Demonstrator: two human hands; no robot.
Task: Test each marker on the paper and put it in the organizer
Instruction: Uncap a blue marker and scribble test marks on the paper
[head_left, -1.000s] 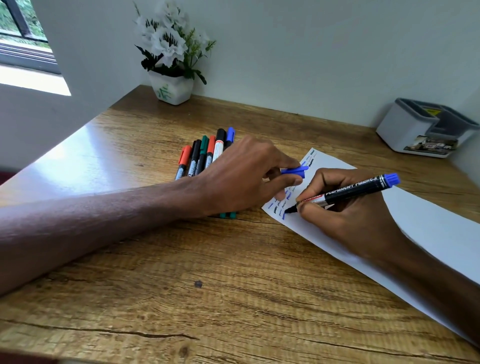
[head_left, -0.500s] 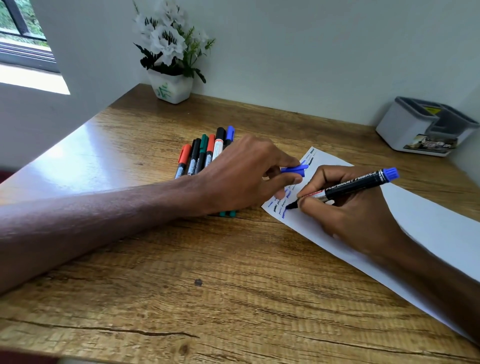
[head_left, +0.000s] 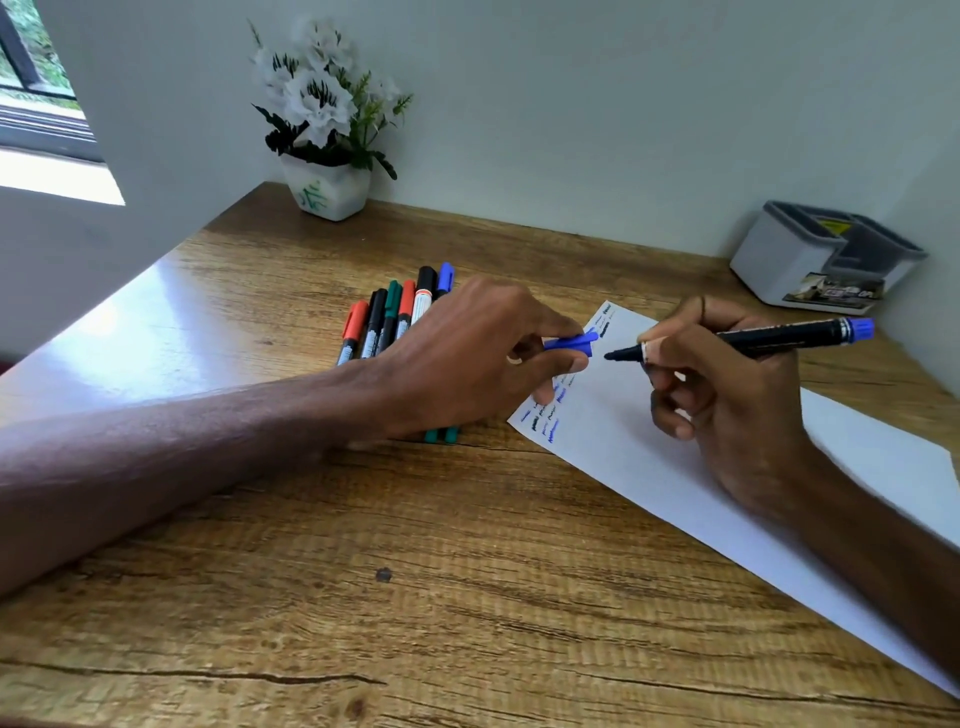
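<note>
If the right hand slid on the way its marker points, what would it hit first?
Likely the blue cap pinched by the left hand; the marker in the right hand aims there, depth unclear.

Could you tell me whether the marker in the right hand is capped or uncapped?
Uncapped. The marker in the right hand shows its bare dark tip, and the left hand pinches a blue cap beside it.

The table (head_left: 467, 623) is wood with coarse, cracked grain, and it is glossy at the left where light glares off it. The paper (head_left: 649, 457) is smooth and matt. The lying markers (head_left: 384, 322), the black marker (head_left: 779, 338) and the blue cap (head_left: 571, 344) look like shiny plastic. The organizer (head_left: 779, 265) is matt grey plastic, and the flower pot (head_left: 332, 192) is glossy white.
</note>
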